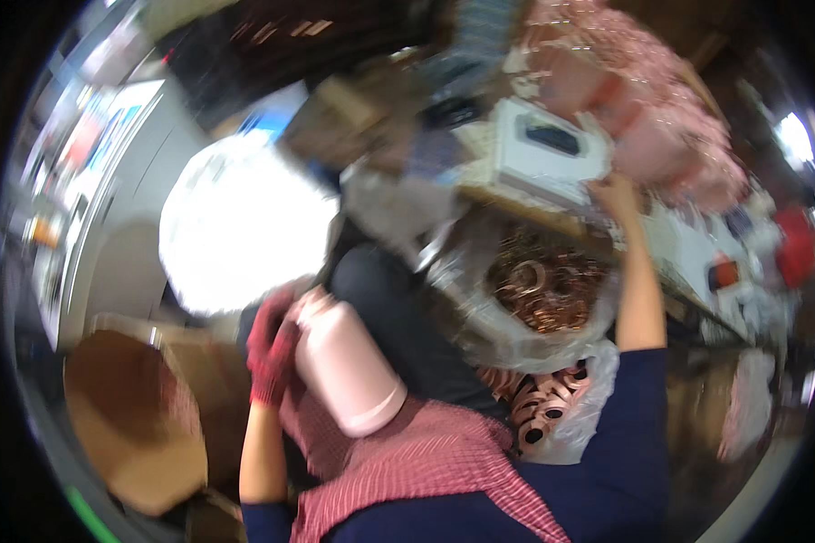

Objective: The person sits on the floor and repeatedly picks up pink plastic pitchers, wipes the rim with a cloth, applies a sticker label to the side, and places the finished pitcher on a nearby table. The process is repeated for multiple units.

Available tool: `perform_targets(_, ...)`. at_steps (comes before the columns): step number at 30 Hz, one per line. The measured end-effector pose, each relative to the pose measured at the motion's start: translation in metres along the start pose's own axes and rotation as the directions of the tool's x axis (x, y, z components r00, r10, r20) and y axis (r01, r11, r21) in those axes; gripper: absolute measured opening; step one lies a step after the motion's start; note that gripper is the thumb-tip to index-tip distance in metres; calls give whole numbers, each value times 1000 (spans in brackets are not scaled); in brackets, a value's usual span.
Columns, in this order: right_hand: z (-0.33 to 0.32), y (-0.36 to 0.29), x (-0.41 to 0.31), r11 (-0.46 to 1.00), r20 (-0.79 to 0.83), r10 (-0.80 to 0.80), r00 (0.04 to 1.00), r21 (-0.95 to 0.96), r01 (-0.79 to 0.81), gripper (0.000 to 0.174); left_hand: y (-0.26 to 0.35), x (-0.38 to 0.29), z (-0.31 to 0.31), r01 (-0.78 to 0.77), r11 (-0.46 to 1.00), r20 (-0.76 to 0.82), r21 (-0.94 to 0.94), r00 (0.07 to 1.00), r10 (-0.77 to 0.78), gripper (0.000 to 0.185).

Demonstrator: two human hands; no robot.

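Note:
My left hand (272, 343), in a red knitted glove, is closed around the neck end of a pale pink bottle (353, 373), which lies tilted across my lap on a red checked cloth (414, 461). Bare, my right hand (614, 193) reaches to the edge of the worktable, beside a white box with a dark oval opening (547, 146). Blur hides whether its fingers hold anything. Below that table edge, a clear plastic bag (475, 332) holds many coppery ring-like pieces (550, 292).
A heap of pink plastic-wrapped items (652, 122) lies on the table at upper right. Near my right elbow, another plastic bag (570, 441) contains pink round parts. An open cardboard box (136, 434) stands at lower left, under a glaring white round thing (244, 224).

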State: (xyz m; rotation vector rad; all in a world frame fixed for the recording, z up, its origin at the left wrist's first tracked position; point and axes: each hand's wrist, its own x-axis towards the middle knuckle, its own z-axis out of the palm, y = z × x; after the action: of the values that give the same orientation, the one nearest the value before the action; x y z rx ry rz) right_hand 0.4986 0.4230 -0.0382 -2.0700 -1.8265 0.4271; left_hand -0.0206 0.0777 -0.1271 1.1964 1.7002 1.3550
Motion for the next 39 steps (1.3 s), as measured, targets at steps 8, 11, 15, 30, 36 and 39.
perform_targets(8,107,-153,-200,460,185,-559,808,880,117,12,0,-60,26,-60,941,-179,-333,984,-1,60)
perform_targets(11,152,-186,-262,458,368,-600,710,886,-72,14,-1,-64,35,-49,936,-223,-349,974,-32,61)
perform_targets(15,179,-208,-287,544,450,-595,666,836,-78,17,-2,-61,36,-89,951,-276,-297,961,4,55)
perform_targets(30,186,-221,-289,629,488,-568,663,776,-32,20,-1,-64,31,-142,976,-315,-163,945,85,38)
perform_targets(36,182,-221,-290,654,499,-556,664,756,-20,21,3,-63,31,-130,919,-353,-373,936,-11,36)
perform_targets(39,183,-219,-290,653,510,-552,660,756,-39,21,10,-60,34,-29,932,-339,-361,935,-102,45)
